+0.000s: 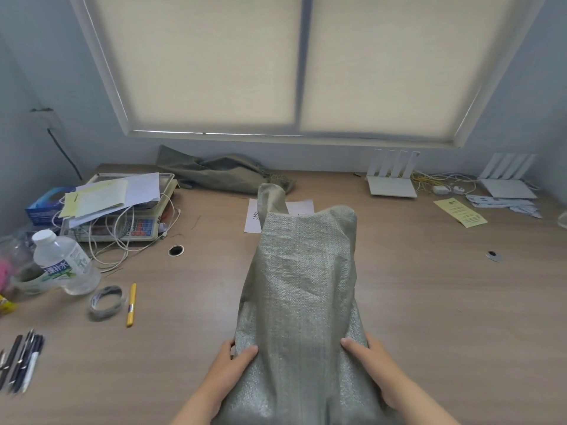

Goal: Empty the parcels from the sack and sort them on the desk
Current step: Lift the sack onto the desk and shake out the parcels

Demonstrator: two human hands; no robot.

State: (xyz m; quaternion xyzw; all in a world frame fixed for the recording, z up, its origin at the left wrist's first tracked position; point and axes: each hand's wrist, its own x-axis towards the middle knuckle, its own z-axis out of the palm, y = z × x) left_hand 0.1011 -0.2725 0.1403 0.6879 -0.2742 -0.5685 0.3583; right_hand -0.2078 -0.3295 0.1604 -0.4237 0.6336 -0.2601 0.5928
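A grey-green woven sack stands upright on the wooden desk in front of me, bulging as if filled. One corner flap sticks up at its far top. My left hand grips its lower left side, thumb on the front. My right hand grips its lower right side the same way. No parcels show; the sack hides whatever is inside. A white printed sheet lies on the desk behind the sack, partly hidden by it.
A second limp sack lies at the back. Left: a scale with papers, cables, a water bottle, tape roll, yellow knife, pens. Right back: two white routers, a yellow slip.
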